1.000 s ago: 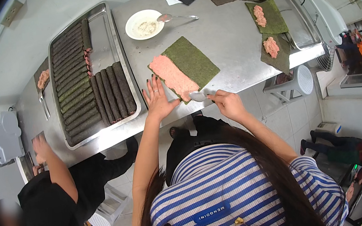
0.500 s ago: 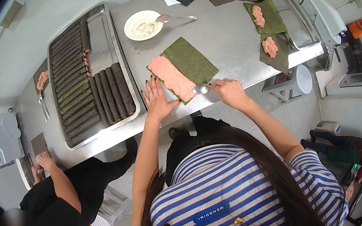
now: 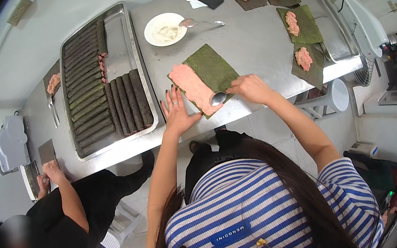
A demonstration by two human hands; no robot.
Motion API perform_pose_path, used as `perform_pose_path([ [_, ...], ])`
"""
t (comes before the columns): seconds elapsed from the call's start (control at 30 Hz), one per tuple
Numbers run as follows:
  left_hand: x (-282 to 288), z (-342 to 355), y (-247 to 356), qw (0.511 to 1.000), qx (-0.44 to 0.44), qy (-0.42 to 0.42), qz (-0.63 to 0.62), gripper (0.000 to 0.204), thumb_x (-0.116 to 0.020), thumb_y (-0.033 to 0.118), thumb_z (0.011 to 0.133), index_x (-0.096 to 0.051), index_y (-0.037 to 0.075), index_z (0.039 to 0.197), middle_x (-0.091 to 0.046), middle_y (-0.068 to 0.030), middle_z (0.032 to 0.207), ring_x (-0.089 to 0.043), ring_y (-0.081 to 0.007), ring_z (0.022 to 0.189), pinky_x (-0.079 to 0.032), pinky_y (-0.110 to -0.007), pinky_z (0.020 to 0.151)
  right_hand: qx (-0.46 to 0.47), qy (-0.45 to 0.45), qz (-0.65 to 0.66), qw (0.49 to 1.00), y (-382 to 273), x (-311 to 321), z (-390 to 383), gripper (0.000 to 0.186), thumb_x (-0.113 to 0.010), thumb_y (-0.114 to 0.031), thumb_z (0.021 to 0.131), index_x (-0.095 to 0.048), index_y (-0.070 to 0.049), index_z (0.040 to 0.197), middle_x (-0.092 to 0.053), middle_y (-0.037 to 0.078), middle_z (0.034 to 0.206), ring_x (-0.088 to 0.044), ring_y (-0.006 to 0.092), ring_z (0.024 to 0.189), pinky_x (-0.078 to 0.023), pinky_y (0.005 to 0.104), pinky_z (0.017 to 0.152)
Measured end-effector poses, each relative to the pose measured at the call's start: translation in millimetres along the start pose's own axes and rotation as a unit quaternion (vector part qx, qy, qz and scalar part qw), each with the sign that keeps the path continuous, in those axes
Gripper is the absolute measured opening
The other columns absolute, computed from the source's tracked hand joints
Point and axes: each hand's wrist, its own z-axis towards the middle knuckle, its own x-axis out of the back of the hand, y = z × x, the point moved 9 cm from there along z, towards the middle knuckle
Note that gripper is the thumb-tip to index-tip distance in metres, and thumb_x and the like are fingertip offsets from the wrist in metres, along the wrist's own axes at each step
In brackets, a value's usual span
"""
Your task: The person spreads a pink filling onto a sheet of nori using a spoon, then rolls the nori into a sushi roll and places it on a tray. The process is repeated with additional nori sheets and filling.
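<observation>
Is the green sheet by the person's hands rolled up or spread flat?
Spread flat: the green sheet lies open on the metal table, with pink paste covering its left part.

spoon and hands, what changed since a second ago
The right hand, gripping the spoon, moved away from the body, bringing the bowl of the spoon up from the near end of the pink paste. Nothing was let go. The left hand stayed at the green sheet's left edge.

There, the spoon [image 3: 217, 99] loses its handle inside the right hand [image 3: 251, 89]; a co-worker [image 3: 64, 234], head blurred; bowl [image 3: 147, 32] specks too tiny to tell; shirt [image 3: 266, 211] cut off below!
</observation>
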Motion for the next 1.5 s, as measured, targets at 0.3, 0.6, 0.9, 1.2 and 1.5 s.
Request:
perform_pose_path([
  [0.3,2.2,-1.0,1.1,1.000,-0.002,0.016,-0.003,0.118,-0.073,0.050,0.061,-0.010,-0.003,0.146,-0.003,-0.0160,0.155,0.001,-0.0369,0.143,-0.002,-0.058,0.112,0.035,0.002,0.021,0.999,37.1,-11.0,103.3,0.031,-0.058,-0.006,0.073,-0.074,-0.020,0.096,-0.064,0.005,0.080,-0.064,0.0274,0.076,-0.051,0.0418,0.064],
  [0.6,4.5,-2.7,0.6,1.000,0.003,0.025,-0.003,0.119,-0.074,0.051,0.060,-0.011,-0.002,0.146,-0.005,-0.0162,0.155,-0.002,-0.0371,0.143,-0.005,-0.059,0.112,0.019,0.016,0.005,1.000,61.7,-15.0,167.9,0.031,-0.057,-0.007,0.075,-0.074,-0.021,0.096,-0.067,0.007,0.083,-0.065,0.0290,0.081,-0.052,0.0420,0.071],
  [0.9,0.4,-3.4,-1.6,0.999,-0.002,0.035,0.005,0.121,-0.073,0.054,0.061,-0.009,-0.002,0.146,-0.004,-0.0160,0.155,-0.002,-0.0382,0.143,-0.007,-0.061,0.110,-0.007,-0.019,0.022,1.000,62.2,1.4,172.7,0.028,-0.057,-0.008,0.074,-0.074,-0.018,0.093,-0.069,0.012,0.088,-0.065,0.0313,0.083,-0.051,0.0428,0.071],
  [1.2,0.2,-2.6,-1.1,1.000,-0.005,0.023,0.008,0.123,-0.072,0.056,0.061,-0.005,-0.001,0.147,-0.003,-0.0156,0.156,0.000,-0.0375,0.143,-0.005,-0.060,0.111,0.083,-0.077,0.044,0.993,34.0,-13.9,185.9,0.031,-0.058,-0.009,0.071,-0.075,-0.021,0.094,-0.069,0.012,0.087,-0.065,0.0315,0.082,-0.051,0.0425,0.068],
  [1.5,-1.3,-0.7,0.5,1.000,-0.007,0.022,0.008,0.122,-0.072,0.055,0.062,-0.005,-0.001,0.147,-0.003,-0.0163,0.155,-0.001,-0.0382,0.143,-0.005,-0.061,0.111,0.102,-0.059,0.079,0.990,26.0,-8.5,190.7,0.030,-0.057,-0.008,0.072,-0.074,-0.018,0.095,-0.070,0.011,0.086,-0.066,0.0304,0.079,-0.050,0.0411,0.068],
])
